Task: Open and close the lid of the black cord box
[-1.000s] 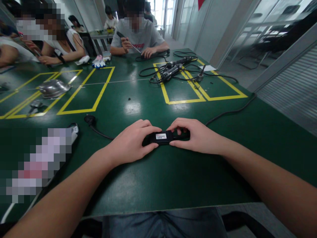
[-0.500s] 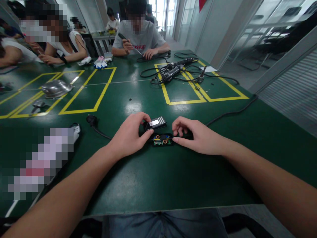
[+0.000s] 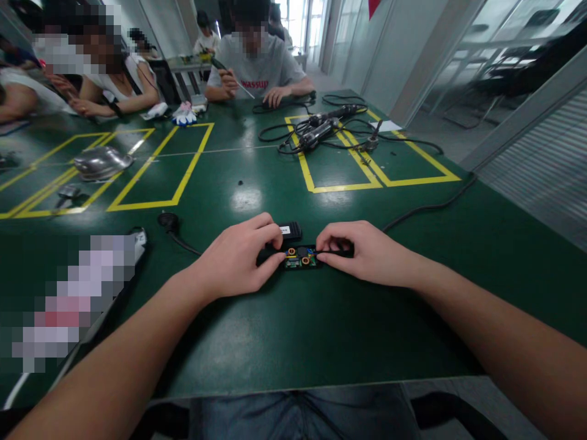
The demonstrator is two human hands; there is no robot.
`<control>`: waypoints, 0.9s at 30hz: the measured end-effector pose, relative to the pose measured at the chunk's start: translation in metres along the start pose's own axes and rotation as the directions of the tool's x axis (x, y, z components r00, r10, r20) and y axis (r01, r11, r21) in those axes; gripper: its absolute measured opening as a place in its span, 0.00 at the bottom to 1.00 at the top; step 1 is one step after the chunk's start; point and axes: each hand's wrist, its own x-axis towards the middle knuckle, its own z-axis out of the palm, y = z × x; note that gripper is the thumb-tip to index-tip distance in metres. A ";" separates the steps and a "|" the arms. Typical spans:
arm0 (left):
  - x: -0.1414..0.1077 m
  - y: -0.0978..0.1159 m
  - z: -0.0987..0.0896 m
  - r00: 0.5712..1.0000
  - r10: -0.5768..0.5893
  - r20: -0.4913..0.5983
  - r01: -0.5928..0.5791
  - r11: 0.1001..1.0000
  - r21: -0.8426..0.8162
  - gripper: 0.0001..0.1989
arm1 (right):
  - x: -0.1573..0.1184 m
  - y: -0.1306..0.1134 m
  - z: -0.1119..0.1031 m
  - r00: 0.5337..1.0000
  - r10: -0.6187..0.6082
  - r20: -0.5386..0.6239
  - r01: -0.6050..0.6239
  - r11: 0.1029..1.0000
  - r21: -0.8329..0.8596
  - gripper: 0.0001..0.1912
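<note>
While left fingers and right fingers pinch an open case, cover partly hidden behind, plug leftward, corded tools beyond

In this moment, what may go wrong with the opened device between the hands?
The bare circuit board lies between the left hand and the right hand, so a finger slip might damage it. Its thin yellow wire could be strained by rough handling. The detached black cover sits just beyond the left fingers; a careless nudge might push it away.
</note>
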 end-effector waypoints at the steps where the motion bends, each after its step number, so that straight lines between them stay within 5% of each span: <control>1: 0.000 0.002 -0.001 0.999 -0.001 0.035 0.001 1.000 0.001 0.05 | 0.000 0.000 0.000 1.000 -0.003 -0.004 0.003 1.000 -0.007 0.03; 8: 0.003 0.005 -0.001 0.986 -0.075 0.150 0.082 0.996 -0.043 0.04 | -0.001 0.000 0.003 1.000 -0.011 -0.029 0.011 1.000 -0.009 0.04; 16: 0.002 0.007 -0.008 0.992 -0.056 0.110 0.071 0.987 -0.144 0.05 | -0.003 -0.001 0.000 0.999 -0.034 -0.038 0.034 0.999 0.004 0.07; 27: 0.002 0.003 -0.005 0.995 -0.010 0.097 0.017 0.997 -0.071 0.05 | -0.002 0.004 -0.005 0.992 -0.115 -0.052 0.114 0.993 -0.031 0.07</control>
